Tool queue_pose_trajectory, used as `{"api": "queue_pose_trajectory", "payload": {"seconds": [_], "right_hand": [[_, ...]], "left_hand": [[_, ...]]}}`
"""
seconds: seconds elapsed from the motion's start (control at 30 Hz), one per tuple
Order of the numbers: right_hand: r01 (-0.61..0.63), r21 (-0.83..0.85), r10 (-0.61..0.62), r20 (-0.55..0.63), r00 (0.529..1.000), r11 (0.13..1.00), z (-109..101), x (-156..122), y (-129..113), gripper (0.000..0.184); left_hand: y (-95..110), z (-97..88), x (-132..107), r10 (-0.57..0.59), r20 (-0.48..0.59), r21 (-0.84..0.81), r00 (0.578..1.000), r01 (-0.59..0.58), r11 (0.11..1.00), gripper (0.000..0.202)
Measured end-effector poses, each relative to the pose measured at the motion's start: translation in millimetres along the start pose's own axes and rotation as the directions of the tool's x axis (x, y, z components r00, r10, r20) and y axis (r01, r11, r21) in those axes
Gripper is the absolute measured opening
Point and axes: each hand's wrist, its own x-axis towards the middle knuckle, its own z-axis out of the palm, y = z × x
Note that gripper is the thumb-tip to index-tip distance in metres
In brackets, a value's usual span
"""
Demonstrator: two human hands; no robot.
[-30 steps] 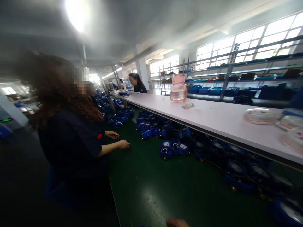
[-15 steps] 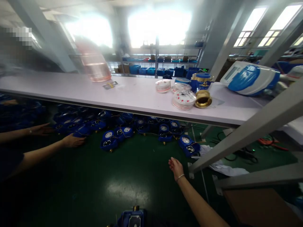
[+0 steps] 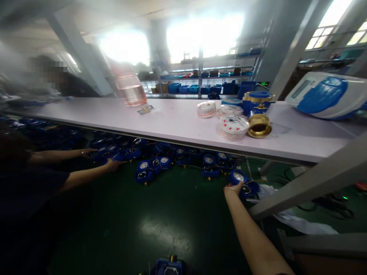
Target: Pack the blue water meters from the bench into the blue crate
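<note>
My right hand (image 3: 233, 189) reaches forward over the green bench mat (image 3: 172, 217) and closes its fingers on the near edge of a blue water meter (image 3: 240, 178) with a white dial. That meter lies at the right end of a row of similar blue meters (image 3: 160, 162) under the white shelf (image 3: 177, 118). My left hand is out of view. Another blue meter (image 3: 168, 266) sits at the bottom edge, close to me.
A co-worker's two hands (image 3: 113, 165) work among the meters at left. The shelf carries a pink bottle (image 3: 130, 89), white dial faces (image 3: 233, 126), a brass ring (image 3: 259, 126) and a blue-white device (image 3: 323, 95). A slanted metal brace (image 3: 309, 179) and crumpled white sheet (image 3: 298, 223) lie to the right.
The view swung right from the co-worker to the shelf. My right hand moved forward and right across the mat and came onto the blue meter.
</note>
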Motion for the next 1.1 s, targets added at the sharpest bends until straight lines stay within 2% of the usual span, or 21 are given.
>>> {"api": "queue_pose_trajectory", "payload": {"seconds": [0.07, 0.13, 0.2, 0.27, 0.33, 0.43, 0.5, 0.6, 0.77, 0.83, 0.93, 1.0, 1.1], "right_hand": [[0.011, -0.026, -0.011, -0.017, 1.000, 1.000, -1, -3, 0, 0.033], [0.004, -0.078, 0.000, 0.046, 0.999, 0.997, -11, -6, 6, 0.033], [-0.022, -0.154, 0.044, 0.142, 0.989, 0.988, -26, -9, 19, 0.036], [-0.049, -0.240, 0.101, 0.207, 0.973, 0.970, -43, -12, 36, 0.038], [-0.074, -0.307, 0.147, 0.220, 0.964, 0.949, -58, -14, 55, 0.036], [-0.124, -0.345, 0.204, 0.207, 0.957, 0.930, -70, -13, 75, 0.027], [-0.148, -0.328, 0.221, 0.199, 0.955, 0.933, -71, -11, 78, 0.025], [-0.156, -0.259, 0.214, 0.213, 0.953, 0.953, -70, -8, 69, 0.024], [-0.128, -0.133, 0.163, 0.306, 0.938, 0.983, -72, -7, 46, 0.029], [-0.119, -0.123, 0.152, 0.319, 0.935, 0.985, -75, -11, 43, 0.032], [-0.134, -0.185, 0.189, 0.319, 0.929, 0.973, -87, -24, 50, 0.031], [-0.144, -0.272, 0.230, 0.319, 0.919, 0.951, -103, -37, 61, 0.029], [-0.131, -0.446, 0.295, 0.324, 0.899, 0.886, -136, -57, 79, 0.023]], "left_hand": [[-58, -2.3, -53, -0.053, -0.053, -0.033, 0.997, 0.051, 0.998, 0.040], [-112, 3.5, -112, -0.123, -0.104, -0.079, 0.987, 0.115, 0.990, 0.050], [-150, 19.0, -168, -0.200, -0.136, -0.139, 0.970, 0.182, 0.973, 0.065], [-167, 37.9, -212, -0.226, -0.149, -0.211, 0.963, 0.192, 0.958, 0.085], [-166, 51.3, -236, -0.209, -0.141, -0.251, 0.968, 0.170, 0.953, 0.098], [-154, 56.7, -245, -0.187, -0.140, -0.266, 0.972, 0.145, 0.953, 0.097], [-150, 54.8, -243, -0.198, -0.150, -0.260, 0.969, 0.154, 0.953, 0.095], [-154, 51.7, -240, -0.209, -0.150, -0.241, 0.966, 0.170, 0.956, 0.097], [-166, 53.2, -239, -0.240, -0.144, -0.249, 0.960, 0.199, 0.948, 0.092], [-167, 54.8, -240, -0.301, -0.122, -0.390, 0.946, 0.233, 0.891, 0.088], [-164, 54.5, -247, -0.406, 0.031, -0.646, 0.914, 0.328, 0.689, 0.074], [-162, 52.1, -251, -0.412, 0.162, -0.711, 0.897, 0.395, 0.581, 0.062], [-162, 47.4, -252, -0.360, 0.255, -0.721, 0.898, 0.424, 0.548, 0.055]]}}
